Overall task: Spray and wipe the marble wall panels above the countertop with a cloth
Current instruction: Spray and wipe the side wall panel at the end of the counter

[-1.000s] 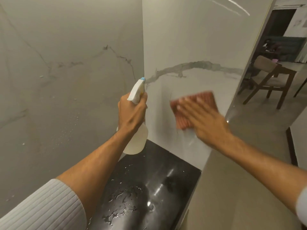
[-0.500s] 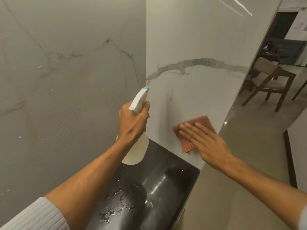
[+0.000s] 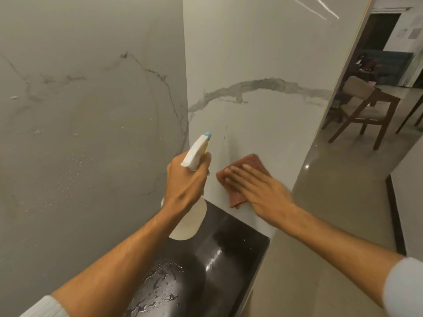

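Two marble panels meet at an inside corner above the countertop: the left panel, in shade and flecked with droplets, and the right panel, brighter and crossed by a broad grey vein. The cloth, reddish-brown and folded, lies flat against the lower part of the right panel, near the corner and just above the counter's back edge. The right hand presses it to the marble with fingers straight and slightly spread, covering the cloth's lower right part; the hand is a little blurred. Just left of it, the left hand grips the spray bottle by the neck, fingers curled round it under the white head, whose blue nozzle tip points up toward the corner. The bottle's pale body hangs tilted below the fist, over the back of the countertop; whether it touches the top I cannot tell. The countertop is glossy black, with puddles of water on its near part. Both forearms are bare, with light sleeves at the lower corners of the view. Past the right panel's outer edge, a shiny floor runs to a wooden chair
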